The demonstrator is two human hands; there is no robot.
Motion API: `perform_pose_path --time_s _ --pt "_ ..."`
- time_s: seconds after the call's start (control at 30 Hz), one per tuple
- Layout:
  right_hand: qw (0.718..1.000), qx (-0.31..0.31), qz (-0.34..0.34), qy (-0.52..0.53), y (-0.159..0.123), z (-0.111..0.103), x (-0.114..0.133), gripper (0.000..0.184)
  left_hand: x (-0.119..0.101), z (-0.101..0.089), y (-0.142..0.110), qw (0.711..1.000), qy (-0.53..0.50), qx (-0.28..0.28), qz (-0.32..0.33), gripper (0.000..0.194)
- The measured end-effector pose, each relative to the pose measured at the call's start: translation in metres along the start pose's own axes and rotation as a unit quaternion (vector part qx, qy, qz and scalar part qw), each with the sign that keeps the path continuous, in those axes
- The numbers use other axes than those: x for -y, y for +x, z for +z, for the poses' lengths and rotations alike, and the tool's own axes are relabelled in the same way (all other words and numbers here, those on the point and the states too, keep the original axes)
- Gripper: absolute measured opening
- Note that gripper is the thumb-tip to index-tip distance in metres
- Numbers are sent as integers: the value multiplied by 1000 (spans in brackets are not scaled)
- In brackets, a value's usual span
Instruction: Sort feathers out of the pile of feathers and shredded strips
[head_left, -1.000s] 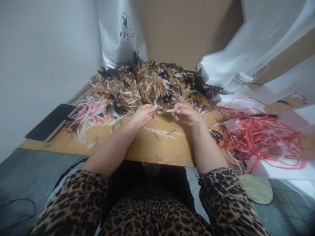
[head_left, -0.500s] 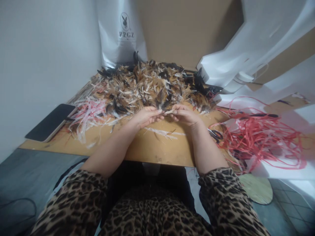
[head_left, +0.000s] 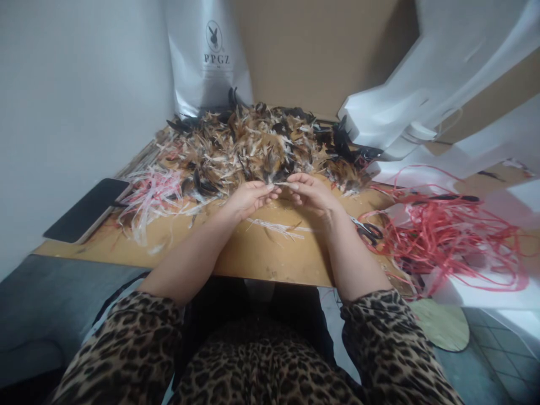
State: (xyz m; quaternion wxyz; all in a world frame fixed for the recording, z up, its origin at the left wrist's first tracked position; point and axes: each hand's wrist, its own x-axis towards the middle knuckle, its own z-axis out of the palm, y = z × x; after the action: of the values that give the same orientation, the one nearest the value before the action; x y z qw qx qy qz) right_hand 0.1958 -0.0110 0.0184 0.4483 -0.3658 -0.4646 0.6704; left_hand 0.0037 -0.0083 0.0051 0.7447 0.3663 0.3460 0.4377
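My left hand point(head_left: 253, 198) is closed in a pinch on the pale base of a brown and dark feather bunch point(head_left: 273, 167), whose tips point away from me over the pile. My right hand point(head_left: 311, 196) is just to its right, thumb and finger pinching a thin pale strand point(head_left: 283, 184) that runs to the left fingertips. Whether the strand is a tie or part of a quill is too small to tell. Behind both hands spreads a big heap of brown, white and black feathers point(head_left: 248, 135). A few white strands point(head_left: 278, 227) lie on the tabletop below my hands.
Pink and white strips point(head_left: 149, 194) and a black-faced phone-like slab point(head_left: 86, 209) lie on the left of the wooden table point(head_left: 270, 259). Scissors point(head_left: 370, 230) and a tangle of red strips point(head_left: 455, 242) are on the right. A white printed bag point(head_left: 211, 67) stands behind.
My right hand has risen slightly and turned, its fingers now higher and drawing the pale strand out more plainly. The left hand has barely moved. More of the scissors shows.
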Motion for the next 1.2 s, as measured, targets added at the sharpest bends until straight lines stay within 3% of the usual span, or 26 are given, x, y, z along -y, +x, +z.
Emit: perform_pose_path --time_s 0.1,0.23,0.47,0.87,1.07,1.2 --pt "999 -36 -9 7 2 1 1 32 0 0 1 1000 -9 -21 6 9" --pt "999 -15 -26 12 -1 -2 7 32 -2 0 1 999 -18 -44 15 10" --pt "999 7 -40 -32 -5 -2 10 33 -2 1 -1 1000 -17 -16 -11 11" --pt "991 -58 -87 -86 -1 4 4 32 0 -1 -2 999 -2 40 -30 10" --pt "989 -94 -91 -66 4 7 -3 38 -1 0 -1 1000 -15 18 -18 13" --pt "981 -157 -95 -59 5 13 -5 42 0 0 1 1000 -24 -4 16 9"
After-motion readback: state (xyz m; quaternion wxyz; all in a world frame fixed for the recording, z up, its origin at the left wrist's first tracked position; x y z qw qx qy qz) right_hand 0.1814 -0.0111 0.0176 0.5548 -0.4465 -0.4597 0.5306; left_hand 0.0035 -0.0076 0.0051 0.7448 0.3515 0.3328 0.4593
